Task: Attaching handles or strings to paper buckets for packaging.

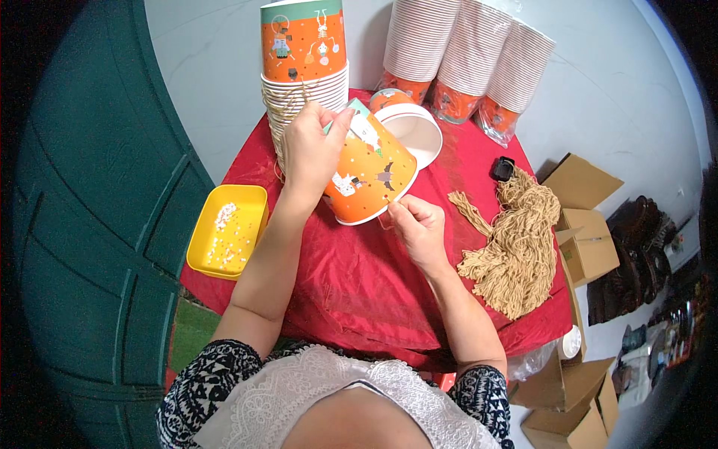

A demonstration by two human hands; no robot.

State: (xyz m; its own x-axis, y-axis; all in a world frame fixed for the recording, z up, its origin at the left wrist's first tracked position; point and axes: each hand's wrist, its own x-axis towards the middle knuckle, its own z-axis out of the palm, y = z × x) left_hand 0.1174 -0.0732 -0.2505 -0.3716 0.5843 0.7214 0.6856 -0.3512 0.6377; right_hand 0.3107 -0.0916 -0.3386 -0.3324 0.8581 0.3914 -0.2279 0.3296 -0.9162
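Tilted in front of me is an orange paper bucket [366, 166] with a green band and Halloween figures, its white rim facing down. My left hand [314, 146] is closed on its upper, green end. At the lower rim, beside a small hole, my right hand [417, 228] is closed in a pinch. A thin cord [385, 221] shows by those fingertips; where it runs inside the bucket is hidden. Just behind, another bucket [415, 135] lies on its side, its white inside showing. A tall stack of nested buckets [303, 45] stands beyond my left hand, with tan cords hanging on it.
A red cloth [351, 284] covers the table. On the left stands a yellow tub [200, 243] with small white and orange pieces. A tan cord bundle [516, 247] lies right, near a small black object [502, 168]. Wrapped bucket stacks [456, 67] stand behind; cardboard boxes [587, 243] sit right.
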